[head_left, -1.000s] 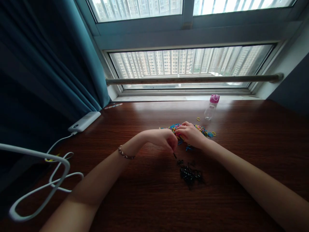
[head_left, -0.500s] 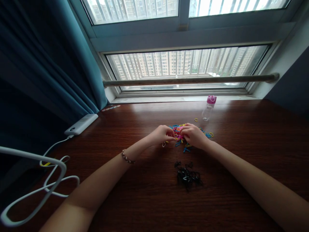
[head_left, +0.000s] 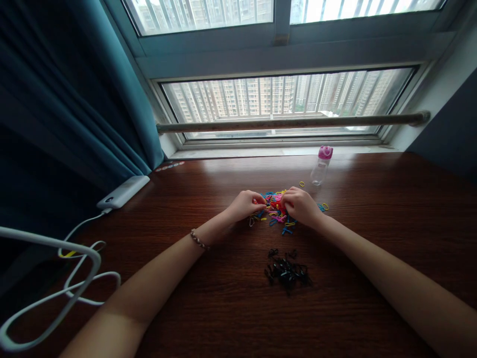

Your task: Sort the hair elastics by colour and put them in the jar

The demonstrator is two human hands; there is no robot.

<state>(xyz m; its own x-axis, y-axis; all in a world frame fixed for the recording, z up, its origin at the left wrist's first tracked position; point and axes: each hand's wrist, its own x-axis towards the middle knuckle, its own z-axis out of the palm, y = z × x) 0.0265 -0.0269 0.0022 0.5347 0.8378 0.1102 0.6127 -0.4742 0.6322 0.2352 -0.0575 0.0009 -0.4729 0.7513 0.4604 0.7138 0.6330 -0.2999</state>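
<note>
A loose pile of small coloured rubber bands [head_left: 276, 218], in pink, red, blue and yellow, lies on the brown wooden table [head_left: 208, 308]. At its left edge my left hand [head_left: 244, 206] pinches thumb and forefinger together on bands, a bit of red showing between them. Curled fingers of my right hand [head_left: 301, 205] press into the right side of the pile, closed on red bands; the fingertips are partly hidden. Nearer to me sits a separate heap of black rubber bands [head_left: 287, 271], touched by neither hand.
Behind the pile stands a clear bottle [head_left: 319, 173] with a pink cap. One yellow band [head_left: 301, 184] lies alone near it. At left are a white power bank [head_left: 124, 192], its looped white cable [head_left: 89, 258] and a blue curtain [head_left: 122, 99]. A rail [head_left: 290, 122] crosses the window.
My hands have moved slightly apart, the left one leftward, uncovering more red and pink bands between them. The coloured pile looks more spread out.
</note>
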